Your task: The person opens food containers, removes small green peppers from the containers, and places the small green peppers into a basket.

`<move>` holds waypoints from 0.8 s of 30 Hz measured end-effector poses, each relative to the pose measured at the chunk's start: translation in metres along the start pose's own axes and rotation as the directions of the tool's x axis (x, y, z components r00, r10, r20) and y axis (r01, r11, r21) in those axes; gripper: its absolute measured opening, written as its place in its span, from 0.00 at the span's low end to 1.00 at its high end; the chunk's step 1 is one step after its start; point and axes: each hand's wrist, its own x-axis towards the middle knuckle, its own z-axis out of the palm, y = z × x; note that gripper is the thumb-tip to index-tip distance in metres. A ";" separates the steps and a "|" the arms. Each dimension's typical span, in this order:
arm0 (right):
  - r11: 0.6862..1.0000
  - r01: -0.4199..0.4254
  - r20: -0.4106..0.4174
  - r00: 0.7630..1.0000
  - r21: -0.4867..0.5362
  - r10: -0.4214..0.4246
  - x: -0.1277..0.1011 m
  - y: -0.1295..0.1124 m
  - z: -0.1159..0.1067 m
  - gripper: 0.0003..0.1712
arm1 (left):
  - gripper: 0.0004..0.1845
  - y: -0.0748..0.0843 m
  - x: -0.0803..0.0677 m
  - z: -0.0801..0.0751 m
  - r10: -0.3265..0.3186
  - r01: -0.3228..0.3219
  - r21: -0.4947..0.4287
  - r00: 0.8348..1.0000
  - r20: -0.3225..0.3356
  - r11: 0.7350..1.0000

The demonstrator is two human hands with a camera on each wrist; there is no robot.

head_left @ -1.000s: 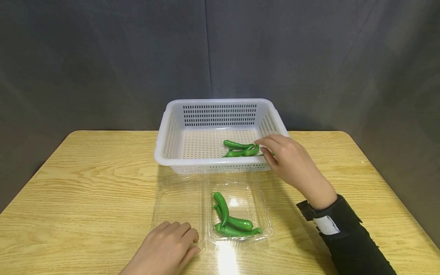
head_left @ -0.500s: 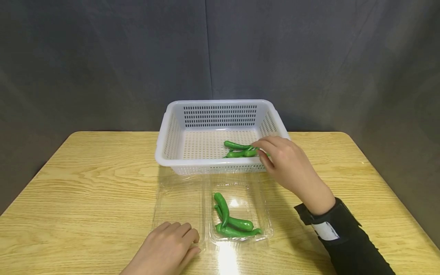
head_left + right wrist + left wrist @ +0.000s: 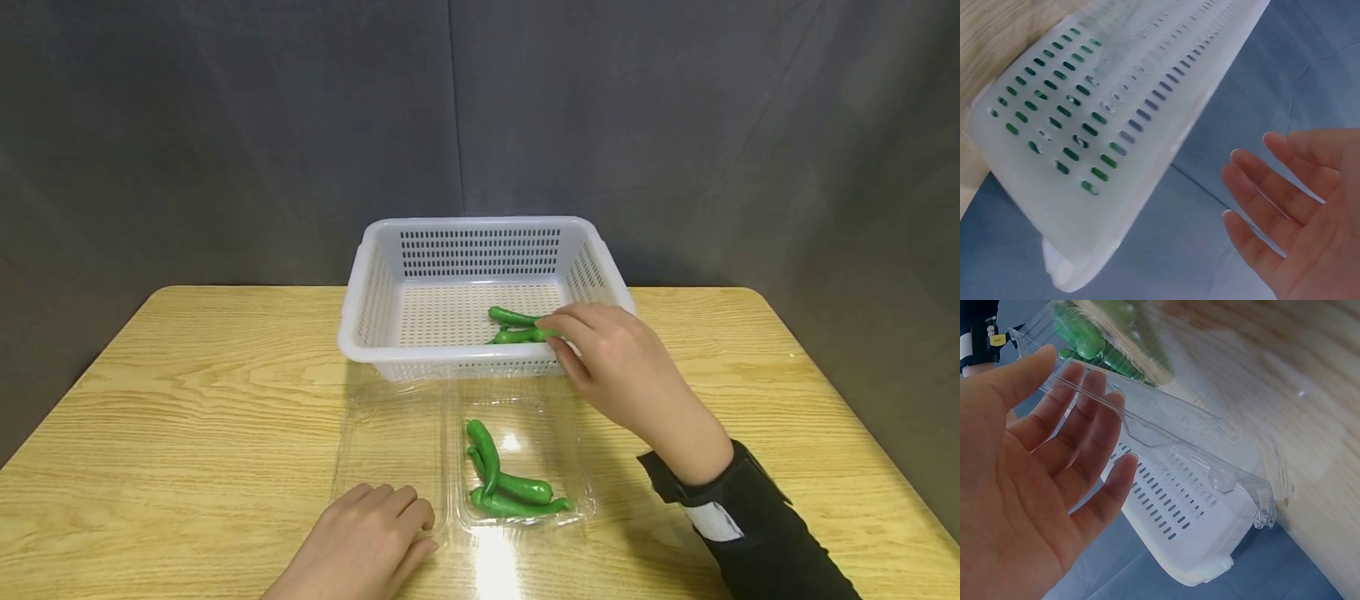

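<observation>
Fingers of the right hand [image 3: 622,367] reach over the near rim of the white basket [image 3: 375,275], spread loosely, tips at the green peppers [image 3: 517,327] lying inside; whether they pinch one, I cannot tell. Left hand [image 3: 367,542] rests flat with straight fingers on the clear clamshell lid [image 3: 386,442]. Three more peppers [image 3: 504,479] lie in its tray on the worktop [image 3: 187,417].
</observation>
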 end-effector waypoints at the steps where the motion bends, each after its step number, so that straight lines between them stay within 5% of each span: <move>1: 1.000 0.003 0.000 1.000 0.001 -0.003 0.000 -0.001 -0.001 0.11 | 0.09 0.000 0.000 0.000 0.000 0.000 -0.002 1.000 -0.001 1.000; 12: 0.998 0.063 0.024 0.998 0.015 -0.063 0.001 -0.018 -0.007 0.11 | 0.09 0.001 0.000 0.000 -0.005 0.005 0.002 1.000 -0.010 1.000; 24: 0.995 0.080 0.174 0.981 0.067 -0.091 -0.001 -0.035 -0.013 0.15 | 0.09 0.001 0.000 0.000 -0.006 0.006 0.014 1.000 -0.018 1.000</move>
